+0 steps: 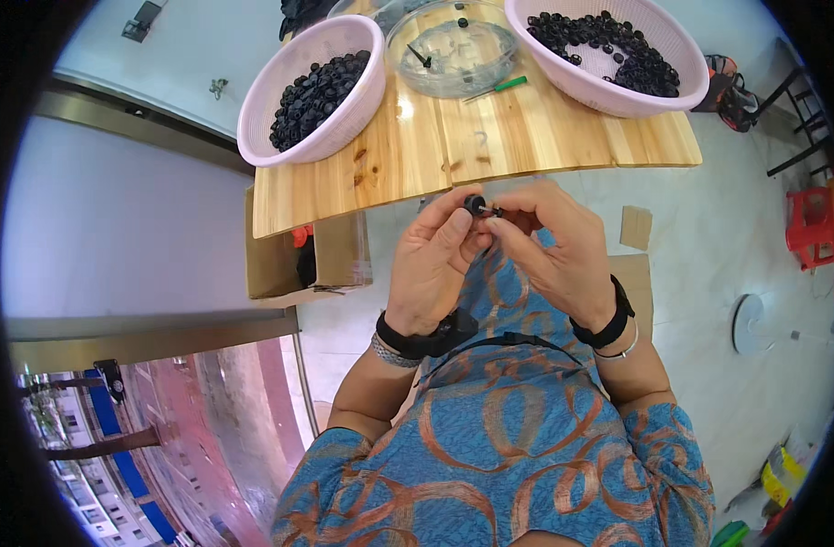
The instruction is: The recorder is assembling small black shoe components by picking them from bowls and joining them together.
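Note:
My left hand (435,255) pinches a small round black plastic part (474,204) between thumb and fingers, just past the near edge of the wooden table (471,150). Close against it, my right hand (558,242) has thumb and index finger closed on a small dark piece (497,212). A thin, light metal shaft (487,211) runs between the two pieces; whether its tip enters the round part cannot be made out. Both hands are raised over my lap.
Two pink plastic baskets, left (253,128) and right (699,87), hold many black round parts. Between them sit a clear round tray (394,55) and a green-handled screwdriver (510,84). Below the table stands a cardboard box (339,260); a red stool (811,228) is far right.

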{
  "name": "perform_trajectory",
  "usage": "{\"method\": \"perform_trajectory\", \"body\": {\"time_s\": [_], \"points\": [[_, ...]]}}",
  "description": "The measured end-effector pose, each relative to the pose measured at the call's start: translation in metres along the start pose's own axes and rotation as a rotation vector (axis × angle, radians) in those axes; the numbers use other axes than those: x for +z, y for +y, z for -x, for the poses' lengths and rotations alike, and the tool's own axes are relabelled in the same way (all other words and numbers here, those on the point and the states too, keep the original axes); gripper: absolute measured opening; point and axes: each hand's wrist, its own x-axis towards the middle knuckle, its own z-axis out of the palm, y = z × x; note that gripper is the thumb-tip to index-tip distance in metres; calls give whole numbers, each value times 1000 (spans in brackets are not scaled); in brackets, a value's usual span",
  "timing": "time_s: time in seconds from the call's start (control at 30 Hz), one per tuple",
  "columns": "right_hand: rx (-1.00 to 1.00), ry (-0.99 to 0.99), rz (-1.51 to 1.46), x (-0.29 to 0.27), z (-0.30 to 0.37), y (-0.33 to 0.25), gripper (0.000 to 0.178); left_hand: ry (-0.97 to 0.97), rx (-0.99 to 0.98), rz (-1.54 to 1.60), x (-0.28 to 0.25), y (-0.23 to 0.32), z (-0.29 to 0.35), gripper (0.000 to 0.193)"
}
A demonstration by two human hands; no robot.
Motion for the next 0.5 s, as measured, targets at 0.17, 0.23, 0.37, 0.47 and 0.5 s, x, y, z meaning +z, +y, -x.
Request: {"method": "perform_trajectory", "body": {"time_s": [0.17, 0.23, 0.37, 0.47, 0.5], "points": [[16, 1, 53, 0, -1, 0, 17, -7, 42, -65, 2, -2, 1, 27], [2, -23, 80, -2, -1, 0, 16, -21, 49, -72, 0, -4, 1, 27], [-23, -12, 128, -2, 0, 1, 15, -32, 64, -102, 0, -5, 0, 28], [-32, -12, 166, -4, 0, 2, 15, -36, 73, -113, 1, -6, 0, 28], [-44, -14, 179, -4, 0, 2, 14, -38, 75, -119, 1, -7, 0, 28]]}}
